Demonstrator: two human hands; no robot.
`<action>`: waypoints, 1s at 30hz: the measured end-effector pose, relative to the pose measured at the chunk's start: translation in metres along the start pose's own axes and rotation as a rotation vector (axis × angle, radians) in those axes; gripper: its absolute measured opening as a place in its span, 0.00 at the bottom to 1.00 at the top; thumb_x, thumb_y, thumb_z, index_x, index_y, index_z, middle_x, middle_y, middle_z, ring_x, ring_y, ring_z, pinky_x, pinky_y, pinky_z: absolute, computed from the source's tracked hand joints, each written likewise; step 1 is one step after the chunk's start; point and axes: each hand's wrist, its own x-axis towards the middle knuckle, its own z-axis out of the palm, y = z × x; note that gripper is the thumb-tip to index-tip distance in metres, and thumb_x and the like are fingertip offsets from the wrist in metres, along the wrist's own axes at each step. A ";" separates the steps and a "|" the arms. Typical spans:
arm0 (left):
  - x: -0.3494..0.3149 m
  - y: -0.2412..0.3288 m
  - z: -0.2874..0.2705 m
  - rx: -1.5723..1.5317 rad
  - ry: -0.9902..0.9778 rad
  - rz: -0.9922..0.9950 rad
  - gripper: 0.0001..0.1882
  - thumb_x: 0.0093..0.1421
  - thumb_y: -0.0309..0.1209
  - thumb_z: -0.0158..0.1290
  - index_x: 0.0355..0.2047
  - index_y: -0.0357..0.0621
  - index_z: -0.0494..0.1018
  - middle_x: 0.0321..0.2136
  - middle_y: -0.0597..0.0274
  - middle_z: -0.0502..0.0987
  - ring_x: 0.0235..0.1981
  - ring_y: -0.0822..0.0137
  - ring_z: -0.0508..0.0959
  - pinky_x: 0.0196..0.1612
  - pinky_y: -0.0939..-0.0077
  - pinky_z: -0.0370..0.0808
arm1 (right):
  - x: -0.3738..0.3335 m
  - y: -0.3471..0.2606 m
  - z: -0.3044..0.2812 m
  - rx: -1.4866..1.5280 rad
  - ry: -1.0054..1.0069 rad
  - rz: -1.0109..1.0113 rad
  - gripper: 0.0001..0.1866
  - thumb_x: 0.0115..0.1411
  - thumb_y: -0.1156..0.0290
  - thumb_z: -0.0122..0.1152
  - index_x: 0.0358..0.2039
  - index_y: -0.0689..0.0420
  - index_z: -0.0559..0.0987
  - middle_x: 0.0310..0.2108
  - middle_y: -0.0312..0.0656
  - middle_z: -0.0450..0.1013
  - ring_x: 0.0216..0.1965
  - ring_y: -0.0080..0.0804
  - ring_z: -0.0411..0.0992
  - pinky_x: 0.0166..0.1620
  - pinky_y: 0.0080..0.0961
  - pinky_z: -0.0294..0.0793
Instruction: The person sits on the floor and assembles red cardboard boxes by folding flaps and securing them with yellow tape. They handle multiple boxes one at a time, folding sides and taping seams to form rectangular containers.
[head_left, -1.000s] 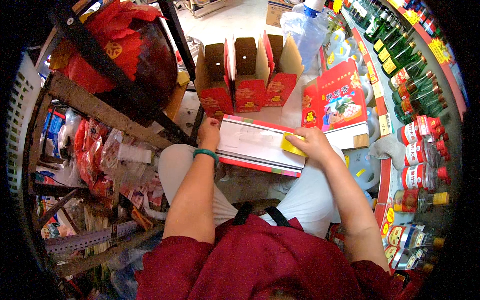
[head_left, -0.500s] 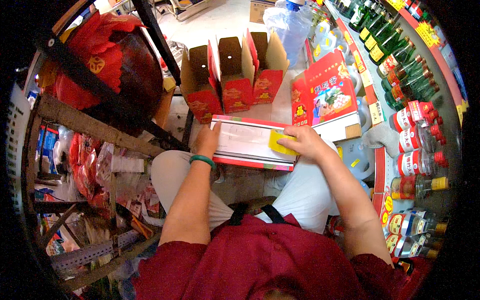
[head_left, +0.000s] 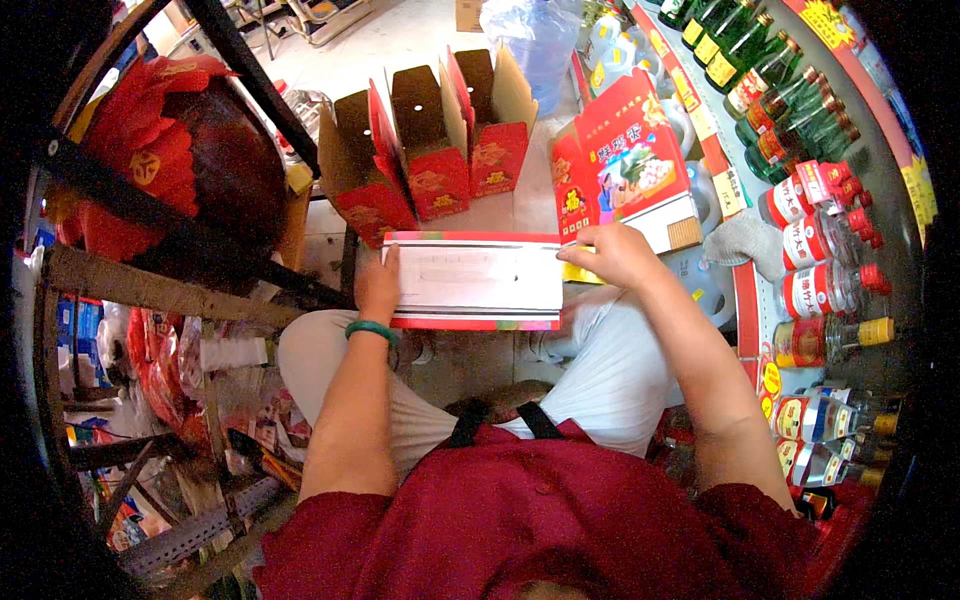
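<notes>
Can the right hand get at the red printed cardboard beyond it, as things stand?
Probably yes: the red printed cardboard is just beyond the right hand, with nothing visible blocking the way. That hand holds a yellow piece, though, so it might need to put that down first.

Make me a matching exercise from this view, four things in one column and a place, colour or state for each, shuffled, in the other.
Column one
1. White-faced box
2. Bracelet
3. Yellow piece
4. Three cartons

Column two
A. Standing open in a row
B. At the fingers of the right hand
C. Left end in the left hand
D. Green

Right pairs: 1-C, 2-D, 3-B, 4-A
</notes>
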 end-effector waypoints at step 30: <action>-0.001 0.007 -0.029 -0.141 -0.047 -0.140 0.30 0.63 0.54 0.36 0.37 0.37 0.74 0.36 0.39 0.75 0.39 0.40 0.73 0.43 0.53 0.69 | 0.029 0.058 0.078 -0.015 -0.330 0.136 0.36 0.47 0.30 0.48 0.28 0.55 0.81 0.33 0.49 0.75 0.36 0.46 0.74 0.40 0.38 0.72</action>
